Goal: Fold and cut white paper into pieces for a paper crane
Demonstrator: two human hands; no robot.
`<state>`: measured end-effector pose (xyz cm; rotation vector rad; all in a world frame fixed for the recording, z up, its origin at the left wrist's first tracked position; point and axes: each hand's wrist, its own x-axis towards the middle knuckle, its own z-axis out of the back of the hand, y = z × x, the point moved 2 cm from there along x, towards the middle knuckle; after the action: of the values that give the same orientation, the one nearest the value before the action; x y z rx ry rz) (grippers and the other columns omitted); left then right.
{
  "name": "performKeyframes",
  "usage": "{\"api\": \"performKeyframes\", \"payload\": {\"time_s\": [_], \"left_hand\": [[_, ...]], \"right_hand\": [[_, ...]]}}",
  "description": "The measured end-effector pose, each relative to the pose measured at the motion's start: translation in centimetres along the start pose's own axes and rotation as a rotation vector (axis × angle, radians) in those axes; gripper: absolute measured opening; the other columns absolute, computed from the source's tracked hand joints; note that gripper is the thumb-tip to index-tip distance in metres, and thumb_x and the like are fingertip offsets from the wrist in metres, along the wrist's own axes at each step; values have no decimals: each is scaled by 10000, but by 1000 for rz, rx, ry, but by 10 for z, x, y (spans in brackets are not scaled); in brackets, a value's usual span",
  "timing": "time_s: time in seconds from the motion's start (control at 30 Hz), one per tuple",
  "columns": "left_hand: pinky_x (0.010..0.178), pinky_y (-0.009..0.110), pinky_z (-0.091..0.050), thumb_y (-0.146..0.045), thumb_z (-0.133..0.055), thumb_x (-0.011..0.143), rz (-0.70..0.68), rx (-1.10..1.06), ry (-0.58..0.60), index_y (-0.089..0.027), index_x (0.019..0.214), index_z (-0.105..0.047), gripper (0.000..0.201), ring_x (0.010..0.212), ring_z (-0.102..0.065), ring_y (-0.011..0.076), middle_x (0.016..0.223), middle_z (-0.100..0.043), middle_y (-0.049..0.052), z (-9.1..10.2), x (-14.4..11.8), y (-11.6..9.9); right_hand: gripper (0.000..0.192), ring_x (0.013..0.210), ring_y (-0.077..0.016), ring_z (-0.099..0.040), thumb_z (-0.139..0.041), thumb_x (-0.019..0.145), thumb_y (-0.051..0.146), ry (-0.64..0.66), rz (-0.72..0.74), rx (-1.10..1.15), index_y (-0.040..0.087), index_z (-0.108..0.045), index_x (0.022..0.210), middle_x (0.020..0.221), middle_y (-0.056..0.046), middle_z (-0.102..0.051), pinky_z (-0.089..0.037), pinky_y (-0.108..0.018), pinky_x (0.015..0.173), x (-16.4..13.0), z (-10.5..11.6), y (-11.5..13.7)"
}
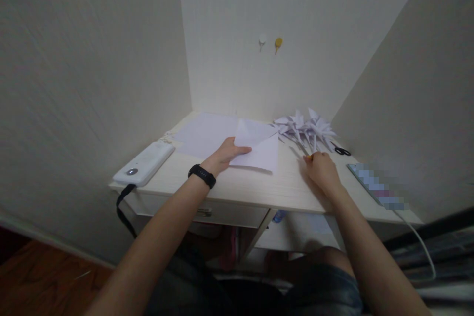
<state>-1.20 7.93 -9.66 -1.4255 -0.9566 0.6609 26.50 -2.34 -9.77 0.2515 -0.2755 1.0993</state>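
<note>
a pale desk set into a wall corner is seen from above. the left hand, a black band at its wrist, is laid flat with fingers spread on the near edge of a white sheet, probably to pin it down. the sheet is partly folded: one corner is turned over into a raised triangular flap, and the rest lies flat near the desk's middle. more flat paper lies behind it. the right hand is curled loosely on the desk, well apart from the sheet; something small and yellow shows at its fingertips, but whether it is gripped cannot be told. just beyond it a heap of folded paper shapes and black scissors are seen. a white power bank sits at the left edge.
</note>
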Motion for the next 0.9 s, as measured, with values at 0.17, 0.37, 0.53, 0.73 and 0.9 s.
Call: {"api": "performKeyframes", "payload": {"time_s": [0.17, 0.37, 0.53, 0.73, 0.9], "left_hand": [[863, 434, -537, -192, -765, 664, 24, 30, -4, -103, 1048, -688, 401, 956, -676, 294, 1150, -703, 172, 0, -1, 2], [816, 406, -529, -211, -802, 630, 0, -10, 27, -95, 1047, -691, 446, 887, -682, 272, 1120, -709, 179, 1, 4, 9], [807, 400, -524, -205, -811, 623, -15, -23, 24, -104, 1026, -698, 430, 909, -674, 276, 1105, -709, 181, 1, 8, 14], [793, 408, -525, -192, -818, 615, -21, -27, 24, -99, 996, -704, 408, 840, -672, 255, 1068, -714, 178, 1, 7, 13], [776, 393, -524, -172, -808, 616, -24, -41, 22, -91, 986, -703, 393, 816, -670, 243, 1056, -715, 177, 0, 5, 10]], "right_hand": [[401, 948, -303, -643, -455, 939, 429, -152, 225, 111, 95, -659, 1022, 988, -207, -673, -465, -352, 789, -25, 36, 24], [488, 785, -266, -698, -419, 949, 331, 4, 495, 118, 129, -438, 1393, 866, -116, -739, -456, -306, 671, -70, 52, 74], [570, 813, -253, -702, -384, 953, 285, 71, 555, 28, 168, -308, 1506, 951, -115, -750, -471, -315, 706, -78, 43, 92], [591, 820, -257, -700, -396, 944, 273, 79, 505, -17, 157, -297, 1515, 969, -132, -742, -481, -334, 728, -78, 40, 98], [592, 824, -252, -699, -403, 941, 274, 87, 476, -30, 167, -299, 1514, 975, -135, -740, -483, -333, 738, -77, 37, 101]]}}
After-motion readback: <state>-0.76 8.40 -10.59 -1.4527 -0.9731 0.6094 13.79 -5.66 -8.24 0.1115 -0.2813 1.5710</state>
